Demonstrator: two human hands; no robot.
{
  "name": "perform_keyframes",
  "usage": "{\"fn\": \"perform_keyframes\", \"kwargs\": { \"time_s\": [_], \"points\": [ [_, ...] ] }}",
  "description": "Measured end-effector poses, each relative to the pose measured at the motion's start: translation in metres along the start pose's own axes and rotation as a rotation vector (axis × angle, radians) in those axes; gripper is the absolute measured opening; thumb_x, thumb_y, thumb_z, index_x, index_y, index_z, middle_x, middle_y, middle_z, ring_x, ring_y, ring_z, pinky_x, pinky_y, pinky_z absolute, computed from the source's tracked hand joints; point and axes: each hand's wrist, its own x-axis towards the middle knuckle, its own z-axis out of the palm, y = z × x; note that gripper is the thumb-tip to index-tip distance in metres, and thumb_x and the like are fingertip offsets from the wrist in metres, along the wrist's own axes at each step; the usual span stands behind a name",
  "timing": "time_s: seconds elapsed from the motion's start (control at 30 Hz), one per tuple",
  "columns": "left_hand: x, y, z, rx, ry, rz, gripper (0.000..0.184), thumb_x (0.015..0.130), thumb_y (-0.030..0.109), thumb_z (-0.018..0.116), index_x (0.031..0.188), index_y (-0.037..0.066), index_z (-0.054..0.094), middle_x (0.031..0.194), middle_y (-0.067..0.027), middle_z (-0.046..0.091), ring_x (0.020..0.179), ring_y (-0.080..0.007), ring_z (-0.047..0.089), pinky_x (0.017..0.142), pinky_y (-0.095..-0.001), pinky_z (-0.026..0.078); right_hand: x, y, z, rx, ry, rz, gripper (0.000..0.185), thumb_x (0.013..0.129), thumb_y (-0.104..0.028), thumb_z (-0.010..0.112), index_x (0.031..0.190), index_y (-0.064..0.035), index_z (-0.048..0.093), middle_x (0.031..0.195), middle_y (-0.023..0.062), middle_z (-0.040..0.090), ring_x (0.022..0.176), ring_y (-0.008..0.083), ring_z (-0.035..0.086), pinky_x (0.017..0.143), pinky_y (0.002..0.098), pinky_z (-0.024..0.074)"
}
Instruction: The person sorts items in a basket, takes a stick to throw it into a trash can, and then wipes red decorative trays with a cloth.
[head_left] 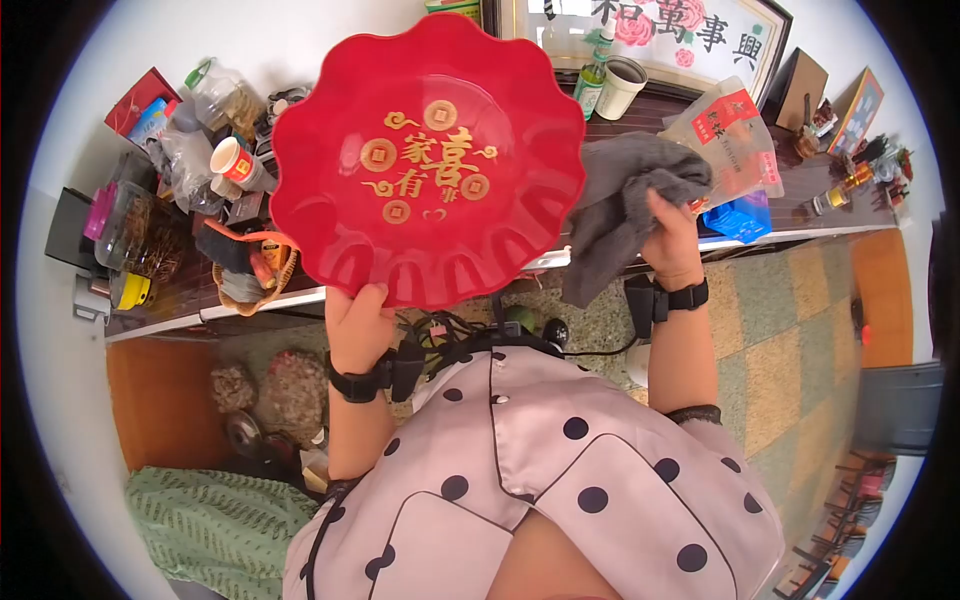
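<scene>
A large red tray (330, 150) with a scalloped edge and gold characters faces me, raised in front of the dark shelf. My left hand (360, 325) grips its lower rim, the thumb on the front and the other fingers mostly hidden. My right hand (672, 240), right of the tray, is closed on a grey cloth (635, 190). The cloth hangs down in folds, and its left side reaches the tray's right edge; whether they touch I cannot tell.
Along the shelf stand jars (140, 235), a paper cup (235, 160), a basket (250, 290), a green bottle (592, 80), a white cup (621, 88), a plastic bag (725, 140) and a framed picture (700, 35). Green fabric (220, 520) lies lower left.
</scene>
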Motion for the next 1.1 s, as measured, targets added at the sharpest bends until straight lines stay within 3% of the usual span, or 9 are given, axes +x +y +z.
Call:
{"fn": "perform_keyframes", "kwargs": {
  "time_s": [0.1, 0.23, 0.3, 0.37, 0.53, 0.73, 0.8, 1.0, 1.1],
  "points": [
    [0.000, 0.004, 0.002, -0.107, -0.021, 0.065, 0.056, 0.081, -0.010, 0.039, 0.136, 0.003, 0.036, 0.131, -0.0141, 0.049, 0.120, -0.0321, 0.053, 0.094, -0.0467, 0.050, -0.006, -0.009, 0.012, 0.032, 0.080, -0.130, 0.033, 0.089, -0.003, 0.060, 0.121, -0.0030, 0.056, 0.119, 0.0077, 0.061, 0.109, 0.0202, 0.058, 0.095, 0.0362, 0.0458],
    [-0.003, 0.005, 0.012, -0.095, -0.019, 0.045, 0.051, 0.082, -0.010, 0.040, 0.132, 0.001, 0.039, 0.123, -0.0122, 0.052, 0.107, -0.0229, 0.059, 0.081, -0.0353, 0.053, -0.008, -0.019, 0.045, -0.275, 0.221, -0.323, 0.040, 0.087, -0.001, 0.065, 0.126, -0.0001, 0.053, 0.122, 0.0090, 0.059, 0.110, 0.0170, 0.057, 0.095, 0.0334, 0.0467],
    [-0.002, 0.001, 0.012, -0.050, -0.035, 0.032, 0.050, 0.082, -0.010, 0.039, 0.132, 0.001, 0.039, 0.125, -0.0133, 0.052, 0.109, -0.0240, 0.058, 0.083, -0.0365, 0.053, -0.010, -0.025, 0.080, -0.906, 0.110, -0.595, 0.045, 0.086, 0.002, 0.066, 0.128, 0.0021, 0.050, 0.123, 0.0095, 0.059, 0.113, 0.0170, 0.056, 0.095, 0.0325, 0.0469],
    [-0.001, -0.004, 0.014, -0.018, -0.110, 0.068, 0.050, 0.083, -0.010, 0.041, 0.132, 0.001, 0.037, 0.129, -0.0186, 0.050, 0.114, -0.0338, 0.058, 0.084, -0.0487, 0.057, -0.011, -0.013, 0.091, -0.958, -0.031, -0.627, 0.055, 0.076, 0.006, 0.068, 0.129, -0.0019, 0.051, 0.121, 0.0111, 0.060, 0.113, 0.0216, 0.057, 0.093, 0.0331, 0.0480],
    [-0.002, -0.022, 0.016, 0.013, -0.103, 0.130, 0.052, 0.084, -0.012, 0.040, 0.135, 0.001, 0.036, 0.130, -0.0189, 0.050, 0.116, -0.0339, 0.057, 0.084, -0.0499, 0.056, -0.001, 0.025, 0.107, -1.627, -0.315, -0.749, 0.061, 0.056, 0.008, 0.064, 0.114, -0.0063, 0.055, 0.112, 0.0125, 0.062, 0.111, 0.0316, 0.056, 0.090, 0.0407, 0.0452],
    [0.000, -0.029, 0.015, 0.044, -0.063, 0.127, 0.055, 0.084, -0.013, 0.041, 0.136, 0.002, 0.037, 0.131, -0.0166, 0.050, 0.116, -0.0302, 0.056, 0.090, -0.0458, 0.053, -0.017, 0.051, 0.131, -1.517, -0.417, -0.595, 0.057, 0.056, 0.004, 0.067, 0.111, -0.0046, 0.055, 0.108, 0.0128, 0.062, 0.106, 0.0302, 0.057, 0.085, 0.0410, 0.0445],
    [0.002, -0.025, 0.020, 0.090, -0.110, 0.186, 0.046, 0.085, -0.012, 0.043, 0.130, -0.001, 0.046, 0.121, -0.0110, 0.057, 0.104, -0.0149, 0.058, 0.084, -0.0273, 0.048, -0.021, 0.054, 0.142, -1.457, -0.509, -0.652, 0.057, 0.055, 0.002, 0.068, 0.110, -0.0056, 0.055, 0.108, 0.0115, 0.062, 0.105, 0.0287, 0.058, 0.084, 0.0397, 0.0442],
    [-0.002, -0.017, 0.017, 0.067, -0.111, 0.024, 0.053, 0.082, -0.011, 0.039, 0.134, 0.000, 0.039, 0.127, -0.0150, 0.054, 0.113, -0.0260, 0.056, 0.089, -0.0386, 0.051, -0.012, 0.035, 0.132, -1.443, -0.847, -0.552, 0.051, 0.055, 0.004, 0.067, 0.104, -0.0074, 0.059, 0.108, 0.0099, 0.061, 0.105, 0.0299, 0.056, 0.086, 0.0394, 0.0443],
    [-0.003, -0.015, 0.025, -0.032, -0.087, -0.009, 0.051, 0.082, -0.010, 0.039, 0.132, 0.000, 0.041, 0.124, -0.0140, 0.055, 0.107, -0.0229, 0.058, 0.084, -0.0339, 0.051, -0.003, 0.027, 0.122, -1.682, -0.566, -0.610, 0.040, 0.061, 0.002, 0.064, 0.100, -0.0058, 0.061, 0.098, 0.0093, 0.061, 0.099, 0.0284, 0.055, 0.083, 0.0396, 0.0454]
  ]
}}
